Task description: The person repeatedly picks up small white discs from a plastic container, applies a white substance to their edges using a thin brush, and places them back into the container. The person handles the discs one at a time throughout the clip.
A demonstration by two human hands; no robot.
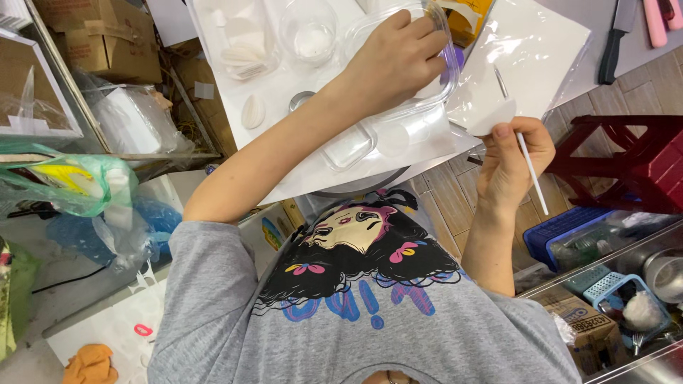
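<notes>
A brown cardboard box (107, 35) sits at the top left, above a clear plastic bag (131, 121) wrapped round a white block. A green and yellow plastic bag (67, 181) lies at the left edge. Another brown printed carton (580, 323) stands at the lower right, beside a blue basket (619, 284)

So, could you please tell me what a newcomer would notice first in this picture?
Probably the left hand gripping the rim of a clear tub on the white table at top centre. Just right of it, the right hand holds a thin white stick and a pale disc. A red stool stands at the far right.
</notes>
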